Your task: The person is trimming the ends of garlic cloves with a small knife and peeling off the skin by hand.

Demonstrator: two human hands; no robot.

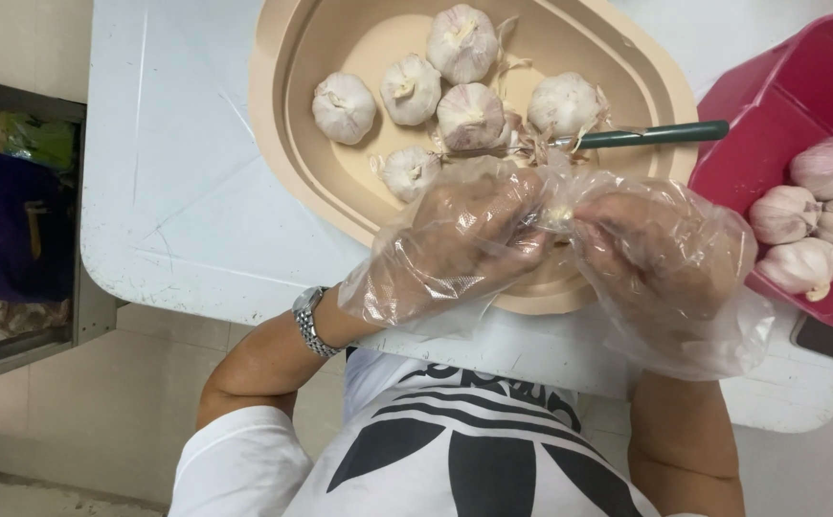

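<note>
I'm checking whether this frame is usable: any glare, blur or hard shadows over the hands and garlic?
Head view: even, soft light, no hard shadows; the clear gloves glint over the left hand and right hand, veiling the garlic piece pinched between them; bulbs in the beige tub look sharp.

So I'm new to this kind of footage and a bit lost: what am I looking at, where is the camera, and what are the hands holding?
The camera sits on the person's head and looks straight down, so you see their own arms. Both hands wear loose clear plastic gloves. The left hand and right hand meet over a small pale piece of garlic, pinched between the fingers of both. Below them on the white table stands a beige oval tub with six garlic bulbs and a green-handled tool. At the right, a red tub holds four more bulbs.
</note>
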